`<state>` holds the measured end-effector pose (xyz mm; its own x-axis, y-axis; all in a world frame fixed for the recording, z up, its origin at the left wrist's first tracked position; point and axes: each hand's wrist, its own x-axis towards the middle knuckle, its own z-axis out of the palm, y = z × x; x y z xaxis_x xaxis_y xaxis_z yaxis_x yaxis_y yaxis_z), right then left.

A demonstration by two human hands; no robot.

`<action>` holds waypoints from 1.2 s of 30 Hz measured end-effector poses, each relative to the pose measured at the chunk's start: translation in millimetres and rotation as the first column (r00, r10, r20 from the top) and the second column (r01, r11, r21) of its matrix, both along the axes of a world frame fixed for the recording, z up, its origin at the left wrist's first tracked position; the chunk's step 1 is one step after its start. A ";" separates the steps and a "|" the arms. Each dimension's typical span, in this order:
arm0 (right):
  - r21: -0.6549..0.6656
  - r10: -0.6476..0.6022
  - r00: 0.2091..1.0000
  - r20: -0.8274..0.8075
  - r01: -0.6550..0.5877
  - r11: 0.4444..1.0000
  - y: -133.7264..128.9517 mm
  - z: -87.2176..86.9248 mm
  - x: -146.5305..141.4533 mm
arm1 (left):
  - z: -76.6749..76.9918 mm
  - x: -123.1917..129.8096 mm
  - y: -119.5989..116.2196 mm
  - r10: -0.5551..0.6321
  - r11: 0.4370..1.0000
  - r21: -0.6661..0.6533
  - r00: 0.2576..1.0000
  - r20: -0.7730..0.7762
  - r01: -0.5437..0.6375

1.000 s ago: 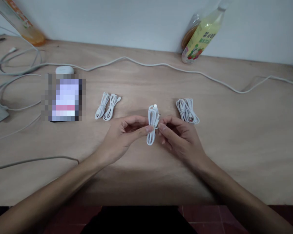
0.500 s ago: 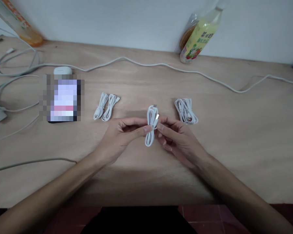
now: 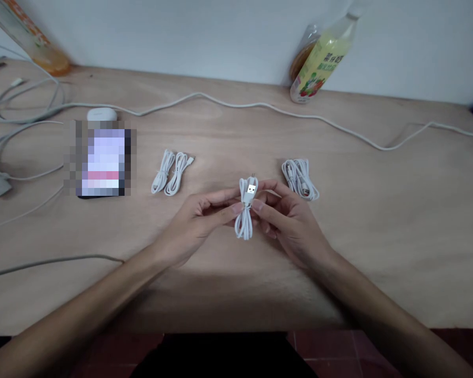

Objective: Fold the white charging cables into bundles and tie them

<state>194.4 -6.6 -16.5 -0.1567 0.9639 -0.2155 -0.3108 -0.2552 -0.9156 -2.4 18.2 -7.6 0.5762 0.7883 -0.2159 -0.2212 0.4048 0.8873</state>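
A coiled white cable (image 3: pixel 244 224) with a USB plug facing up is held over the middle of the table. My left hand (image 3: pixel 203 223) pinches its tied middle from the left, thumb on top. From the right, my right hand (image 3: pixel 289 220) grips the same spot between thumb and fingers. Two coiled white cables (image 3: pixel 175 174) lie side by side beyond my left hand. Another white coiled bundle (image 3: pixel 300 179) rests just beyond my right hand.
A blurred-out phone (image 3: pixel 104 165) and a white case (image 3: pixel 101 114) are on the left, near loose cables. One long white cord (image 3: pixel 236 105) crosses the wooden table (image 3: pixel 398 220). Two bottles, one yellow-labelled (image 3: pixel 321 63), stand by the wall.
The held cable has turned so its USB plug faces up, and its loops have spread. The fingers of my right hand have moved in behind it.
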 end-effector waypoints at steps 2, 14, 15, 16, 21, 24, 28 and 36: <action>0.029 -0.004 1.000 0.019 0.003 1.000 0.2 -0.1 0.3 | -0.3 -0.4 0.0 -0.007 1.000 0.008 1.000 0.002 0.007; 0.011 -0.075 0.991 0.113 0.074 0.997 -1.8 -3.2 1.5 | 2.2 -1.2 0.1 -0.077 0.997 0.020 0.996 -0.044 0.078; 0.003 -0.085 0.990 0.114 0.085 0.996 -1.5 -3.5 2.1 | 2.0 -1.9 0.4 -0.080 0.996 0.032 0.995 -0.056 0.082; -0.002 -0.095 0.989 0.115 0.096 0.995 -1.2 -3.5 2.6 | 1.8 -2.5 0.6 -0.081 0.995 0.043 0.994 -0.066 0.084; 0.002 -0.108 0.987 0.122 0.108 0.994 -0.4 -1.2 2.7 | 2.0 -2.9 1.8 -0.117 0.991 0.062 0.992 -0.056 0.121; 0.000 -0.089 0.989 0.114 0.089 0.996 -0.9 0.8 1.8 | 4.1 -1.4 2.2 -0.149 0.986 0.072 0.988 -0.042 0.151; -0.007 -0.021 0.998 0.062 0.022 1.000 -0.5 1.4 0.5 | 5.6 -2.1 2.3 -0.192 0.976 0.086 0.977 -0.087 0.200; 0.055 -0.135 0.973 0.186 0.127 0.990 1.6 -1.6 2.5 | -2.5 -3.0 2.7 -0.106 0.986 0.105 0.974 -0.202 0.129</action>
